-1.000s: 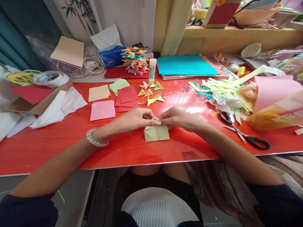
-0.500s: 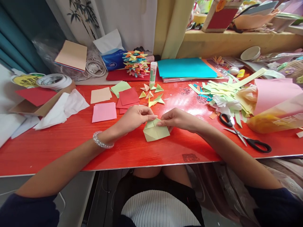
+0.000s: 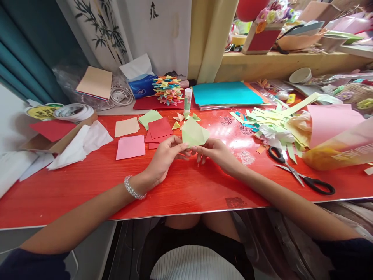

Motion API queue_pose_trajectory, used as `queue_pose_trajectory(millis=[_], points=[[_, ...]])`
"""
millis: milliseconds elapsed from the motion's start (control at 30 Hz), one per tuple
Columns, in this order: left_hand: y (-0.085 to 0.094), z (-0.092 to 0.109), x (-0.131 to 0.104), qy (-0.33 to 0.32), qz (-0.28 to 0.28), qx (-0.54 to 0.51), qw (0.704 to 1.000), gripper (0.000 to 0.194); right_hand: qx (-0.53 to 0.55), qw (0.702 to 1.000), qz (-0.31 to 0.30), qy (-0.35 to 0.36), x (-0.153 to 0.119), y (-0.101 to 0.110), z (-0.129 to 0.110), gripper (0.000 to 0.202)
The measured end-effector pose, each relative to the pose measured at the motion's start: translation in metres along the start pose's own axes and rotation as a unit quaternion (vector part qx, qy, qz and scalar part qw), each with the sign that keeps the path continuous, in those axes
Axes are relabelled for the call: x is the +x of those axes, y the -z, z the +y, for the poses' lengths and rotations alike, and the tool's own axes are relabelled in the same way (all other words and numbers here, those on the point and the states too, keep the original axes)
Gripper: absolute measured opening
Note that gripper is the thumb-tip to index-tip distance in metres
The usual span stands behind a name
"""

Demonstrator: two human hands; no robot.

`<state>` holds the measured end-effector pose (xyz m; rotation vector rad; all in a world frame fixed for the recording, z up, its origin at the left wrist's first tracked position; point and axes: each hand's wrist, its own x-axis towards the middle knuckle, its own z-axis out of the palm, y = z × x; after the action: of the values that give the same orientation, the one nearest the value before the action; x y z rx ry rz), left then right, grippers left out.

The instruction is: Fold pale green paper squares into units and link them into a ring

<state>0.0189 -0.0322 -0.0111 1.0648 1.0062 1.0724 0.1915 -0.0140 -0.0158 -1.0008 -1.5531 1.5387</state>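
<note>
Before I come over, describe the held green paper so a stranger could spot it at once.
Over the red table, look to the middle of the view, where the left hand and right hand come together. They hold the pale green paper by its near edge. Unlike the green squares lying farther left, it is in the hands and folded.
</note>
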Motion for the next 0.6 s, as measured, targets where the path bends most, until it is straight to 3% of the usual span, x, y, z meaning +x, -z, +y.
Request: queue_pose_trajectory(millis=[133,333,600], points=[[0.0,-0.001,0.0,0.001,-0.018,0.075,0.997,0.019,0.04,0.998,0.047,0.03,0.001,0.004,0.004,0.024],[0.006,-0.001,0.005,-0.103,0.058,0.088,0.989,0.026,0.044,0.999,0.011,0.002,0.0,0.003,0.001,0.023],[0.003,-0.009,0.0,-0.111,0.066,0.137,0.982,0.027,0.077,0.997,0.02,-0.001,-0.001,-0.007,0.007,0.031]])
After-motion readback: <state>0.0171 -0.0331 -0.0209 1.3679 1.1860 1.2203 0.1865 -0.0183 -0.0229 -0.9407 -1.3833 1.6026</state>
